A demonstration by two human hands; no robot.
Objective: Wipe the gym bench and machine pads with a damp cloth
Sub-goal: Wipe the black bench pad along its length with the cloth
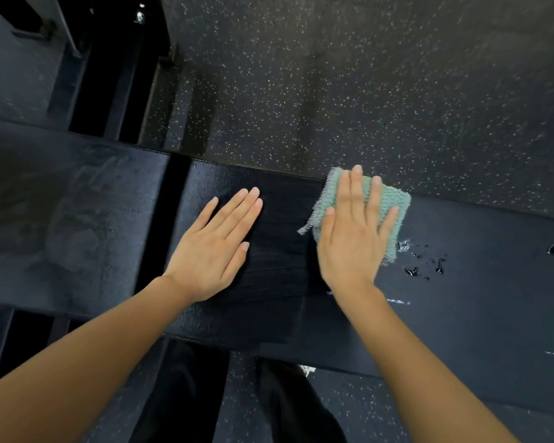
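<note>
1. The green cloth (pixel 390 199) is pressed flat on the black padded table (pixel 493 298), at its far edge, under the right grip (pixel 354 238), fingers straight and spread.
2. The left grip (pixel 213 247) is laid flat on the table, apart from the cloth, wide, nothing held.
3. Water droplets (pixel 411 271) are seen just right of the cloth.

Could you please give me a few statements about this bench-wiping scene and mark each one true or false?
1. The right hand presses the cloth flat on the bench pad. True.
2. The left hand holds a spray bottle. False: it rests flat on the pad, holding nothing.
3. Water droplets lie on the pad to the right of the cloth. True.
4. The cloth is red. False: it is green.
</note>
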